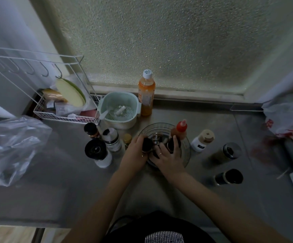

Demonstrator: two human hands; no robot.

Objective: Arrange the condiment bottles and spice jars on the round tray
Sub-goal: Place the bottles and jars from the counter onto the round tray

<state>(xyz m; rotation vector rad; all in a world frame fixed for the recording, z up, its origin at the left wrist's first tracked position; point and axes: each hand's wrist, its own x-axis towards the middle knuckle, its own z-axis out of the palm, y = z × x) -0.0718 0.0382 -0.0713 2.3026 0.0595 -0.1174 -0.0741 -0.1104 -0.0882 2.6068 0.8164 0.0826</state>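
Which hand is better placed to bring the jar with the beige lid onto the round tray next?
The right hand, probably. The jar with the beige lid stands just right of the round tray, on that hand's side. The left hand would have to cross over.

bench is looking like brushed steel, dull sheen. round tray is reading as clear glossy plastic (maybe glass). Window pane is showing pebbled frosted texture. Rack white-coated wire.

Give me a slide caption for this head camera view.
Both hands, left and right, set dark-capped bottles on the round tray.
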